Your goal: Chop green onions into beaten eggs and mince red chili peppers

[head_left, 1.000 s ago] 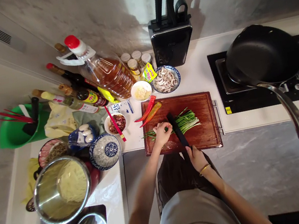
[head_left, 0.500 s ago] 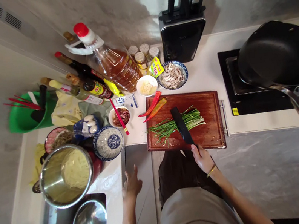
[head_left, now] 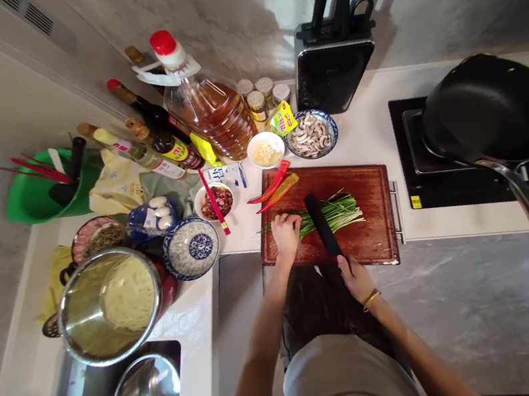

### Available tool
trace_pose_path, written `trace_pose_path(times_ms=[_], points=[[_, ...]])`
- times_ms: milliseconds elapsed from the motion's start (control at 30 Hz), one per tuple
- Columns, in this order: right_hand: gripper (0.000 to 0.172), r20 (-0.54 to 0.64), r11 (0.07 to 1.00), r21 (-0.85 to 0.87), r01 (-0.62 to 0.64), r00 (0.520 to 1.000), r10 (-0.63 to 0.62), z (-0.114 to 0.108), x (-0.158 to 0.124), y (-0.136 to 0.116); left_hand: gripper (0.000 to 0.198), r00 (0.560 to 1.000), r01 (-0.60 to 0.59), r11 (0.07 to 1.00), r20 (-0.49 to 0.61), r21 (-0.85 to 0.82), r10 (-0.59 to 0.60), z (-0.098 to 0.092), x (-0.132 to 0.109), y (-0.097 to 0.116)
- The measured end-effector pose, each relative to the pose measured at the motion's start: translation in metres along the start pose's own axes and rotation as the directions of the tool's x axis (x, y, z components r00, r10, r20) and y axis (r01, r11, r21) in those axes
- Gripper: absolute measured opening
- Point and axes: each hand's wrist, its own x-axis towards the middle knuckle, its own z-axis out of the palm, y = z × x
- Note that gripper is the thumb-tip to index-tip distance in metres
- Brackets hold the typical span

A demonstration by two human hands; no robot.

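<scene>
Long green chives (head_left: 342,210) with pale ends lie across a brown wooden cutting board (head_left: 376,243). My left hand (head_left: 287,233) is closed around the leafy left part of the chives, its fingers curled down on them. In my right hand (head_left: 358,278) is the handle of a black kitchen knife (head_left: 321,223); its blade lies over the middle of the bunch. Whether the edge touches the board I cannot tell. A red chili pepper (head_left: 271,183) and an orange-green chili pepper (head_left: 280,192) rest at the board's upper left corner.
Behind the board stand a bowl of sliced mushrooms (head_left: 309,135), a bowl of minced garlic (head_left: 266,152) and a large oil jug (head_left: 212,112). Left are a bowl of meat (head_left: 219,207) with red chopsticks and a steel pot (head_left: 70,325). A black wok (head_left: 487,106) sits on the stove at right.
My left hand has moved from beside the counter edge, right and up onto the chives, and its fingers have closed. My right hand holds the knife in nearly the same place.
</scene>
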Motion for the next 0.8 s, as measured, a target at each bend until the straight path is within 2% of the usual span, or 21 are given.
trace_pose_path(times_ms=[100, 267, 333, 400, 467, 533, 667, 800], points=[[0.047, -0.002, 1.000, -0.002, -0.010, 1.000, 0.010, 0.001, 0.002, -0.001, 0.020, 0.996, 0.055, 0.996, -0.064, -0.069, -0.059, -0.004, -0.005, -0.009], [0.048, 0.024, 0.998, 0.002, -0.057, 0.998, 0.057, 0.000, 0.003, -0.001, 0.025, 0.966, 0.177, 0.969, -0.156, -0.172, -0.204, -0.024, -0.009, -0.027], [0.049, 0.033, 0.999, 0.000, -0.048, 0.998, 0.048, 0.000, 0.002, -0.001, 0.028, 0.978, 0.138, 0.982, -0.138, -0.127, -0.155, -0.030, -0.009, -0.027], [0.050, 0.029, 0.999, -0.030, -0.018, 0.999, 0.019, 0.000, -0.002, -0.004, 0.030, 0.996, 0.012, 0.998, -0.083, -0.063, -0.018, -0.030, -0.007, -0.022], [0.052, 0.023, 0.995, -0.104, 0.007, 1.000, -0.005, 0.001, -0.007, -0.009, 0.040, 0.991, -0.137, 0.990, -0.005, -0.013, 0.137, -0.024, -0.007, -0.013], [0.050, 0.025, 0.978, -0.207, -0.002, 1.000, 0.007, 0.003, -0.011, -0.017, 0.050, 0.974, -0.224, 0.974, 0.049, 0.034, 0.222, -0.015, -0.008, -0.006], [0.040, 0.057, 0.918, -0.390, -0.075, 0.993, 0.105, 0.009, -0.013, -0.035, 0.060, 0.969, -0.241, 0.965, 0.084, 0.099, 0.233, 0.001, -0.019, -0.002], [0.036, 0.064, 0.878, -0.470, -0.092, 0.988, 0.137, 0.013, -0.010, -0.045, 0.062, 0.954, -0.284, 0.953, 0.126, 0.102, 0.271, 0.005, -0.026, -0.010]])
